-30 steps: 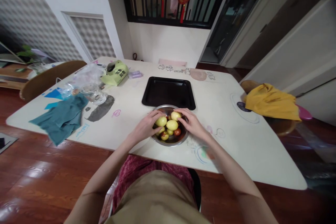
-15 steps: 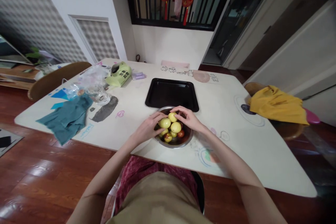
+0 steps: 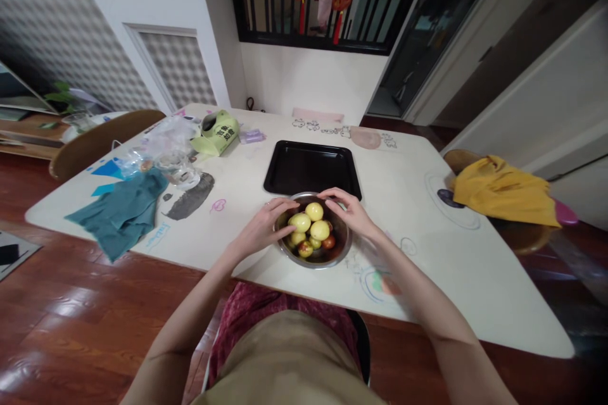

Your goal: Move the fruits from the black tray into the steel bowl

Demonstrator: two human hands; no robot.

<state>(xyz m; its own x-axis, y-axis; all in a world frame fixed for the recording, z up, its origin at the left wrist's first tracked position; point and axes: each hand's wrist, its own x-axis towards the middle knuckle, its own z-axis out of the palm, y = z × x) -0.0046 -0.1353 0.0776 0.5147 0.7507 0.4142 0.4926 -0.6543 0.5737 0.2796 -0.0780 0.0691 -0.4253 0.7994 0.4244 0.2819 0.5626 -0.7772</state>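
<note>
A round metal bowl (image 3: 317,264) stands near the table's front edge. Several yellow-green fruits (image 3: 320,230) lie heaped inside it, with a reddish-brown round fruit (image 3: 329,241) at their right and a brown-blotched one (image 3: 305,249) at the front. My left hand (image 3: 265,224) is at the bowl's left rim, fingers apart, its tips close to the leftmost yellow fruit. Over the right rim reaches my right hand (image 3: 350,212), fingers spread and holding nothing. Just behind the bowl lies a black rectangular tray (image 3: 312,168).
On the table's left are a teal cloth (image 3: 124,210), clear plastic packaging (image 3: 178,168), a green paper box (image 3: 217,133) and a small purple packet (image 3: 251,137). A yellow cloth (image 3: 503,193) hangs over a chair at the right. Drawings mark the white tabletop (image 3: 456,266).
Both hands have drawn apart, away from the fruits toward the bowl's sides. The fruits lie almost as before and more of the bowl's inside shows.
</note>
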